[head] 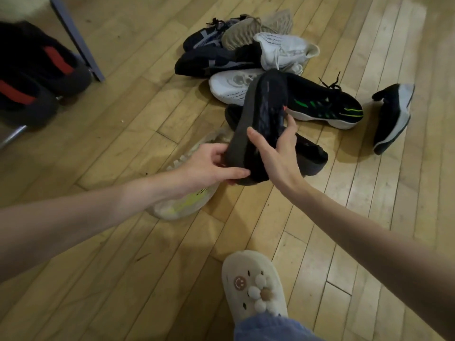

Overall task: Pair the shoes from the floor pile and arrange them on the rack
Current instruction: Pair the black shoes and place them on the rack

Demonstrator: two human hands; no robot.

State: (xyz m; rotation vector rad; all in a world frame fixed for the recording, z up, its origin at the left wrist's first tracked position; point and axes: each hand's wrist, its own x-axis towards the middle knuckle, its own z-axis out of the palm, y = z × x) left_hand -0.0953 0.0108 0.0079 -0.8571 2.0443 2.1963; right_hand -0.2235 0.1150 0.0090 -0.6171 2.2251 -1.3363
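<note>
A dark grey-black shoe point(261, 112) is lifted above the floor pile, sole edge turned toward me. My left hand point(211, 166) grips its heel end from the left, and my right hand point(275, 153) clasps its side from the right. A matching dark shoe point(310, 153) lies on the floor just behind my right hand. Under my left wrist lies a cream shoe with yellow-green marks point(182, 205). The pile point(246, 52) beyond holds white, navy, beige and black-and-green shoes. The rack point(73, 38) shows at the upper left as a grey post.
Black shoes with red stripes point(37, 77) sit on the rack's low shelf at the left. A navy shoe with a white sole point(391, 116) lies apart at the right. My foot in a cream clog point(253, 284) stands on the wooden floor at the bottom.
</note>
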